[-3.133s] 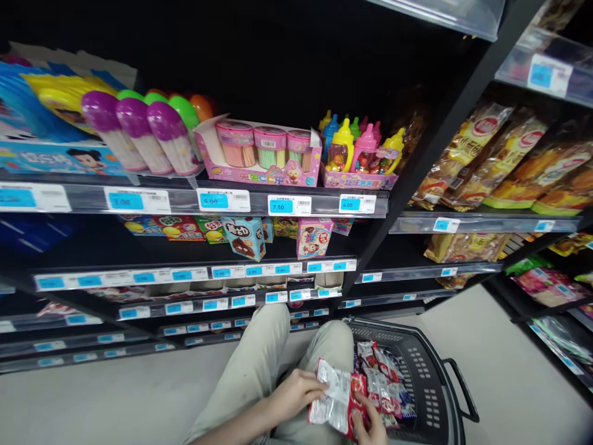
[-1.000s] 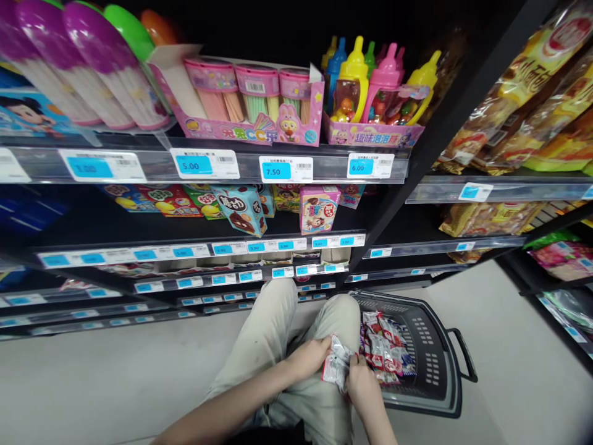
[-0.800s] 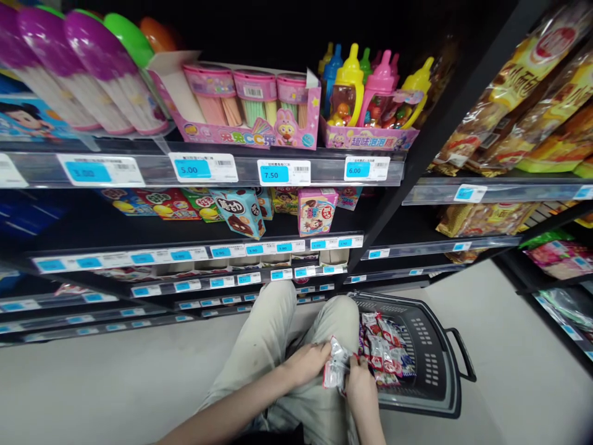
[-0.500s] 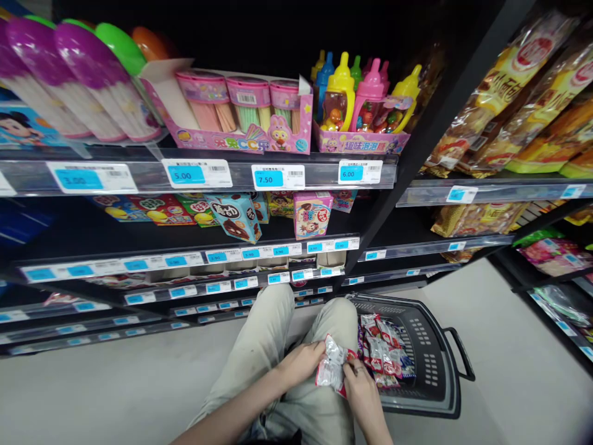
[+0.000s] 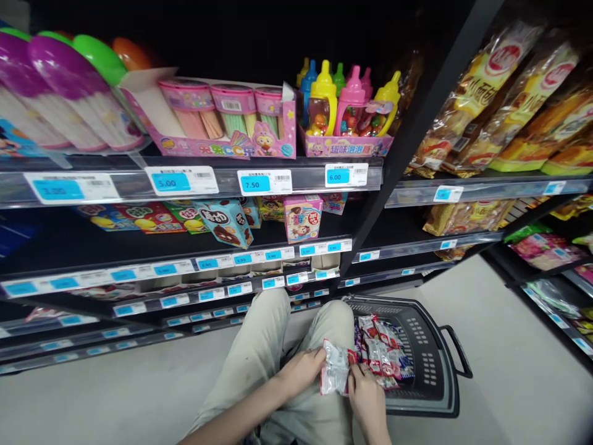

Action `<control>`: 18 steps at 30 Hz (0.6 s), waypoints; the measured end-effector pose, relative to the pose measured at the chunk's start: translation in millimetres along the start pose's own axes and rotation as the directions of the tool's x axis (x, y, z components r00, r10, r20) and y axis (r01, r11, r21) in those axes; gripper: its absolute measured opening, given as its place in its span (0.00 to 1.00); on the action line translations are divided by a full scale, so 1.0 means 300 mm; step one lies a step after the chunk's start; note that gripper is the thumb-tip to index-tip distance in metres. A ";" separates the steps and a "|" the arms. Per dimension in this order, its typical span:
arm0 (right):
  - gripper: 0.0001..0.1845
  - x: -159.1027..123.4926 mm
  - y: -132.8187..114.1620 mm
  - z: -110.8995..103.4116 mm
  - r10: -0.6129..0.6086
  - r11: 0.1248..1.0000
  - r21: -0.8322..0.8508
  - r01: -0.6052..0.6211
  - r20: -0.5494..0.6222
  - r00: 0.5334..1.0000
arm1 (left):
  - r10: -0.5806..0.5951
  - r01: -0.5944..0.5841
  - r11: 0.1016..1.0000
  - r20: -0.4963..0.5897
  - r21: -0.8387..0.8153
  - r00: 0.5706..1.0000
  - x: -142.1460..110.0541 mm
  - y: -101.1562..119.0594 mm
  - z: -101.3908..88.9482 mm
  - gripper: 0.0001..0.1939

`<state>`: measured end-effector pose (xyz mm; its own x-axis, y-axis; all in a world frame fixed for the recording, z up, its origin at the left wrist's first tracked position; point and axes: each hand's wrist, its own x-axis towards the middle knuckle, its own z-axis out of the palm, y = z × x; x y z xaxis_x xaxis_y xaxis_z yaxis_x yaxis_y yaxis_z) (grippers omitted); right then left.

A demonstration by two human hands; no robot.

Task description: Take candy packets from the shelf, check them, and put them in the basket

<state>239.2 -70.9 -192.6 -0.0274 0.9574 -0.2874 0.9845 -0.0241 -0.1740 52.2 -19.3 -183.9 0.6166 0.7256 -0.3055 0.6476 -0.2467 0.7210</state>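
A small silver and red snack packet (image 5: 335, 369) is held above my right knee, its pale back side facing up. My left hand (image 5: 303, 371) pinches its left edge. On the opposite edge, my right hand (image 5: 367, 392) grips it with fingers closed. Just beyond the right hand, a dark grey shopping basket (image 5: 428, 395) stands on the floor. Several similar red and silver packets (image 5: 382, 349) lie heaped in it, with some purple-blue wrappers among them. The fingertips under the packet are hidden.
Shelves rise in front, with a price-tag rail (image 5: 259, 179) at the upper level. Pink candy boxes (image 5: 222, 139), bottle-shaped candies (image 5: 347, 105) and a blue snack box (image 5: 227, 222) stand on them. Bagged bread (image 5: 482, 93) fills the right shelf. Pale floor (image 5: 504, 346) shows beside the basket.
The packet has shifted slightly right and looks flatter between my hands, showing more of its silver back. My right hand's fingers have moved along its edge. The head view has turned slightly.
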 end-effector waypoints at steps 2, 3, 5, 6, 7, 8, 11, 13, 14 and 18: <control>0.15 0.016 0.029 -0.039 -0.109 0.994 -0.021 0.111 0.088 0.990 | 0.038 -0.037 0.997 -0.004 0.066 0.999 0.003 -0.004 -0.004 0.12; 0.14 0.027 0.045 -0.055 -0.148 0.988 -0.021 0.152 0.123 0.981 | 0.065 -0.064 0.991 -0.003 0.119 0.998 0.005 -0.005 -0.002 0.13; 0.13 0.052 0.073 -0.073 -0.185 0.981 -0.021 0.191 0.152 0.971 | 0.101 -0.100 0.975 0.003 0.198 0.995 0.011 -0.003 0.008 0.13; 0.12 0.064 0.082 -0.076 -0.196 0.979 -0.025 0.202 0.158 0.968 | 0.112 -0.110 0.969 0.004 0.221 0.994 0.014 -0.001 0.015 0.12; 0.12 0.074 0.087 -0.075 -0.204 0.977 -0.030 0.211 0.161 0.966 | 0.116 -0.114 0.967 0.003 0.229 0.993 0.017 0.001 0.022 0.12; 0.12 0.083 0.088 -0.071 -0.209 0.975 -0.036 0.217 0.162 0.964 | 0.120 -0.116 0.966 0.000 0.233 0.993 0.020 0.003 0.029 0.13; 0.15 0.093 0.071 -0.047 -0.204 0.975 -0.054 0.214 0.147 0.968 | 0.139 -0.132 0.959 -0.011 0.253 0.990 0.024 0.005 0.048 0.14; 0.17 0.083 0.057 -0.028 -0.191 0.979 -0.052 0.199 0.132 0.973 | 0.143 -0.133 0.959 -0.022 0.252 0.990 0.023 0.000 0.056 0.14; 0.18 0.075 0.053 -0.016 -0.182 0.981 -0.047 0.189 0.125 0.975 | 0.141 -0.130 0.961 -0.027 0.244 0.990 0.021 -0.003 0.059 0.14; 0.22 0.029 0.073 0.066 -0.106 0.994 -0.018 0.107 0.025 0.994 | 0.118 -0.114 0.981 -0.018 0.157 0.993 0.018 -0.018 0.060 0.14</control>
<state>257.2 -68.7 -217.7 -0.1361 0.9470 -0.2909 0.9789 0.0833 -0.1868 60.2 -25.6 -200.8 0.6806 0.7028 -0.2070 0.6352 -0.4253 0.6446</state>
